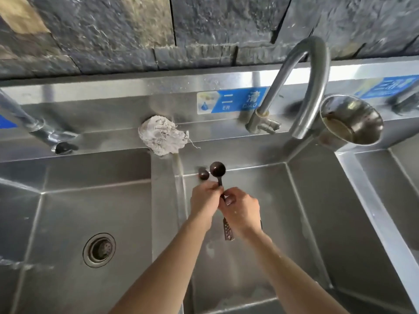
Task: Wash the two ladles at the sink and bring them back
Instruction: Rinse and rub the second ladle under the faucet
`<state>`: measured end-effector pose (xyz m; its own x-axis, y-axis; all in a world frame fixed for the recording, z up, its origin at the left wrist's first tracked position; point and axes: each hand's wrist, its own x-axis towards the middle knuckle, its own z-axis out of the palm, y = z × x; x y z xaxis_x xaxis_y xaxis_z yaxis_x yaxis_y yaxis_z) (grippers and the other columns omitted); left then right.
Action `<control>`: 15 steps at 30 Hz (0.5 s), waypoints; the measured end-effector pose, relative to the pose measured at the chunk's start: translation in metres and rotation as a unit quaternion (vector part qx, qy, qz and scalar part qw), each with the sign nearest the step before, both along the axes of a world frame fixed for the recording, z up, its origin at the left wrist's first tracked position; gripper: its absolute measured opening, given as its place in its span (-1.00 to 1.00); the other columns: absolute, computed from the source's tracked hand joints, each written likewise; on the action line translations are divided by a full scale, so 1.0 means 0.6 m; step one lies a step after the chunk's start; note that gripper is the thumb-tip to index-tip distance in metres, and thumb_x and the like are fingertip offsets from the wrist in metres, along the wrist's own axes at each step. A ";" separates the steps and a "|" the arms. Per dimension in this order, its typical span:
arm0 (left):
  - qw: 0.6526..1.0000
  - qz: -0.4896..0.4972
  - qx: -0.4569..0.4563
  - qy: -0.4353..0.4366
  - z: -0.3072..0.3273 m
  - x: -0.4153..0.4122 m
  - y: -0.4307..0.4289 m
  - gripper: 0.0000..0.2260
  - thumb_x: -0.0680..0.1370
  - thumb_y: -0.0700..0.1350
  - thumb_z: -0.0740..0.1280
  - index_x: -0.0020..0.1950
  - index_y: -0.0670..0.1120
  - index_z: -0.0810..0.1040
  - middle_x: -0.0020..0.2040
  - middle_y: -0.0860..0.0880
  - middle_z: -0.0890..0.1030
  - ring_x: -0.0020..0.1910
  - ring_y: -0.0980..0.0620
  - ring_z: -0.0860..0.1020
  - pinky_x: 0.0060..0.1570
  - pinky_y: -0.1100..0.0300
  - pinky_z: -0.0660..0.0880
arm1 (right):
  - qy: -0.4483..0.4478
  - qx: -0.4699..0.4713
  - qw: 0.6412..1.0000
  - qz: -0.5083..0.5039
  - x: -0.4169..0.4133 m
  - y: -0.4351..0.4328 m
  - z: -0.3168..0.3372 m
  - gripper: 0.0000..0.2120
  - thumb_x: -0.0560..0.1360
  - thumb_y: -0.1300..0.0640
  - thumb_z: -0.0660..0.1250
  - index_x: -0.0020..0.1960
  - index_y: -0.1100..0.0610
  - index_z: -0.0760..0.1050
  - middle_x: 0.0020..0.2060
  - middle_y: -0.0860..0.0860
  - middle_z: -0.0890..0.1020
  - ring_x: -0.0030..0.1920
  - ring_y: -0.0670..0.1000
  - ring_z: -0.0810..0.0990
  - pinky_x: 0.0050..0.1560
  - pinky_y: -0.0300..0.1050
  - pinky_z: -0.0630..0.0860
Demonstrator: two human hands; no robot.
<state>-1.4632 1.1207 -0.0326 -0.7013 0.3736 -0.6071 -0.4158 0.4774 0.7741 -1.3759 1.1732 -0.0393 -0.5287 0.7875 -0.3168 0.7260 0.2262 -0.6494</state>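
At centre frame, over the middle sink basin (306,223): 2 dark ladles (217,169), bowls up, handles pinched together. Left hand (204,200) closed around both stems just below the bowls; right hand (241,210) curled on the handles, 1 perforated handle end poking out beneath. Upper right: curved faucet (310,71), metal bowl (351,120) tilted beside it. Crumpled grey rag (161,138) on the ledge, above centre.

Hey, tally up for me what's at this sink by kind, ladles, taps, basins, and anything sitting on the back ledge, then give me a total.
Ladles: 2, small dark ones, held in the left hand and right hand
Taps: 2
Basins: 3
Rags: 1
Metal bowls: 1
Total: 9
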 end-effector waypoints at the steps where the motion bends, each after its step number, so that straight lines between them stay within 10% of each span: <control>1: 1.000 0.005 -0.005 0.001 -0.016 -0.001 0.006 -0.76 0.43 -0.15 0.40 -0.35 0.17 0.65 -0.30 -0.03 0.69 -0.15 -0.13 0.68 -0.06 -0.02 0.60 | -0.011 -0.004 1.000 0.005 -0.004 0.007 -0.012 -0.84 0.45 -0.06 0.41 -0.09 0.01 0.65 -0.24 -0.07 0.74 -0.13 0.07 0.69 -0.05 -0.06 0.61; 10: 0.999 -0.014 -0.047 -0.010 -0.137 -0.018 0.036 -0.86 0.40 -0.20 0.26 -0.33 -0.08 0.57 -0.20 -0.24 0.64 -0.12 -0.21 0.63 0.04 -0.12 0.59 | -0.047 -0.100 0.992 -0.062 -0.039 0.045 -0.121 -0.63 0.25 -0.12 0.31 -0.07 0.01 0.71 -0.27 -0.07 0.75 -0.15 0.04 0.70 -0.02 -0.09 0.65; 15: 0.994 -0.072 -0.079 0.031 -0.213 -0.026 0.041 -0.74 0.48 -0.27 0.20 -0.20 0.00 0.62 -0.23 0.04 0.55 -0.13 -0.04 0.50 -0.12 0.13 0.41 | -0.107 -0.083 0.990 -0.035 -0.063 0.060 -0.211 -0.62 0.31 -0.11 0.25 -0.06 0.01 0.72 -0.23 0.00 0.75 -0.13 0.12 0.69 -0.03 -0.06 0.66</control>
<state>-1.4790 1.1452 -0.1606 -0.6854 0.3767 -0.6232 -0.2876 0.6461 0.7069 -1.4134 1.2090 -0.1658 -0.3809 0.7476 -0.5441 0.8610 0.0723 -0.5034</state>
